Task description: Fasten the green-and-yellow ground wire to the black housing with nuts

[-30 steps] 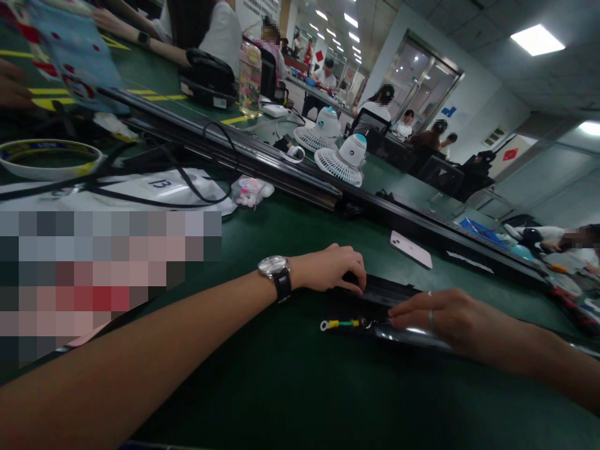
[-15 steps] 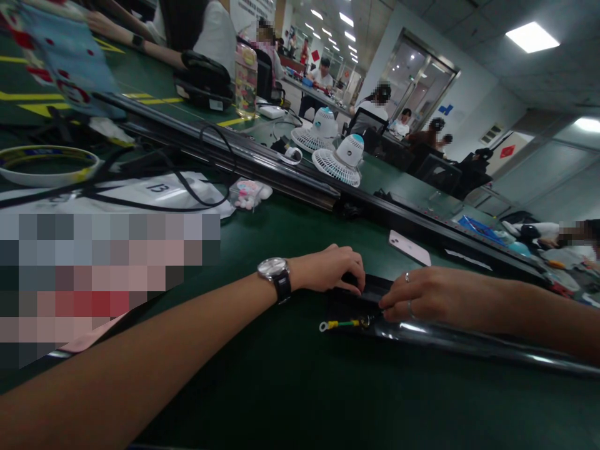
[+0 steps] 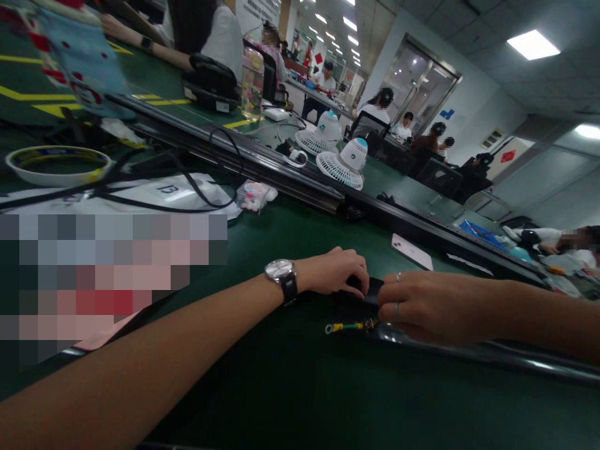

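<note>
Black strip (image 3: 510, 356) lies at near right, yellow-green wire (image 3: 350, 326) at its left end, where our right hand (image 3: 429, 306), fingers together, has shifted toward our curled left hand (image 3: 335, 272), apparently concentrating our work there, though we cannot tell what either pinches.

White ceiling lights (image 3: 533, 45) glare at upper right, yet the counter (image 3: 300, 394) lies in deep shadow along the bottom. Highlights streak the black strip (image 3: 529, 360) at lower right; the middle left is pixelated (in coarse squares).
</note>
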Available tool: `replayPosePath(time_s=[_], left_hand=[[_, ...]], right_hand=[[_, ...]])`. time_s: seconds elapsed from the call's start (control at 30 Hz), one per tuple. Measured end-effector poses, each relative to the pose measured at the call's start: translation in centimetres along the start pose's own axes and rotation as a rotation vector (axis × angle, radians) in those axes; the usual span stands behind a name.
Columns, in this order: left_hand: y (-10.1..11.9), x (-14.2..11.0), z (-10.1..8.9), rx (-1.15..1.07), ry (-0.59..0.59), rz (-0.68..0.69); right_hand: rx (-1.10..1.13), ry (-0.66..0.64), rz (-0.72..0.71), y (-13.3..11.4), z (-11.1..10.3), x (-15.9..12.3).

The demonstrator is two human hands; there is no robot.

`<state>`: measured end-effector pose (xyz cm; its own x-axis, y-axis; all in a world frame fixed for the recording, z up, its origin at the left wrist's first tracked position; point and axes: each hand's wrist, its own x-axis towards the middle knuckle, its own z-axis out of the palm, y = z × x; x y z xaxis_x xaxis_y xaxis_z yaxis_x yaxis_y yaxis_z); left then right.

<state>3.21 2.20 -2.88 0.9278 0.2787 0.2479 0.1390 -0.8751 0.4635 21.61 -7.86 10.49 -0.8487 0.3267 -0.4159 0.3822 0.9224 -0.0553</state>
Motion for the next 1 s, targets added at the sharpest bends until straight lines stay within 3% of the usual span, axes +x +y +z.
replayPosePath(time_s=[0.47,0.83,1.0], left_hand=[[-0.2,-0.1,0.1,-0.013,0.009,0.009],[-0.1,-0.1,0.1,-0.018,0.024,0.03],[-0.1,0.0,-0.1,-0.001,0.002,0.015]], right_hand=[[0.143,0.013,0.107,-1.3,-0.4,0.6],[-0.013,-0.012,0.064,-1.9,-0.5,0.3],[-0.102,-0.118,0.131,-2.2,-0.8,0.5]])
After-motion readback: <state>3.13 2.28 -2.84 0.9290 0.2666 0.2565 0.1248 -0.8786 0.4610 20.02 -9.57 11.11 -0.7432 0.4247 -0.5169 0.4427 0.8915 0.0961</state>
